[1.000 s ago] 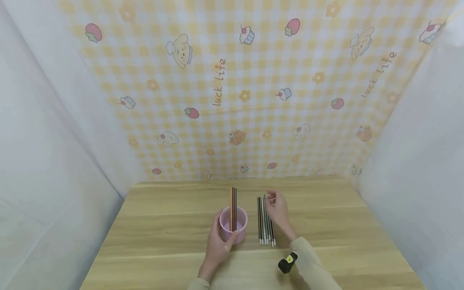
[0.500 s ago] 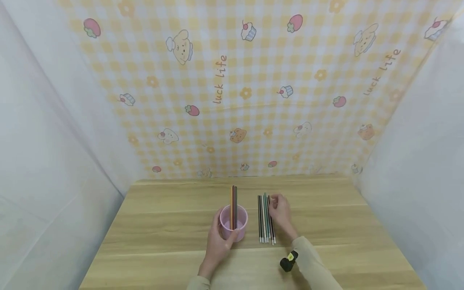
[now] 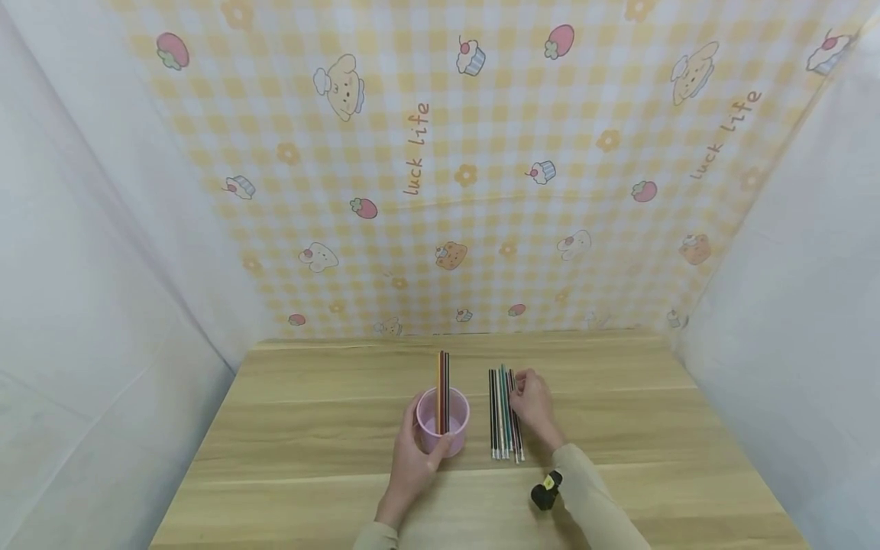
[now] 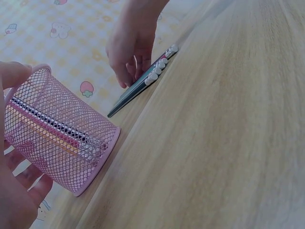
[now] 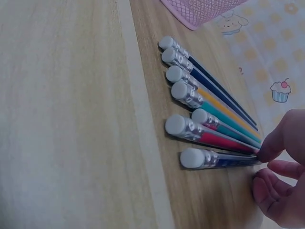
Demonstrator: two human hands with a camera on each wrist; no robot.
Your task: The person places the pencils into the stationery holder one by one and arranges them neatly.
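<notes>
My left hand (image 3: 414,458) grips a pink mesh pen holder (image 4: 62,129) that stands on the table, the fingers wrapped round its side and the thumb at the front. Inside lean several pencils (image 3: 443,389), yellow, red and dark. To the right, a row of eraser-tipped pencils (image 3: 503,416) lies flat, white erasers towards me. At the row's right edge my right hand (image 3: 532,401) pinches the far end of a dark blue pencil (image 5: 228,160) between thumb and finger. Beside it lie a red pencil (image 5: 217,138) and a teal pencil (image 5: 224,117).
The wooden table (image 3: 309,428) runs back to a yellow checked cloth (image 3: 406,229) with cartoon prints. White sheets (image 3: 103,305) hang at both sides. A black wrist camera (image 3: 545,493) sits by my right sleeve.
My right hand has shifted from above the row's far end to its right edge, down onto the rightmost pencil. My left hand and the pen holder stay in place.
</notes>
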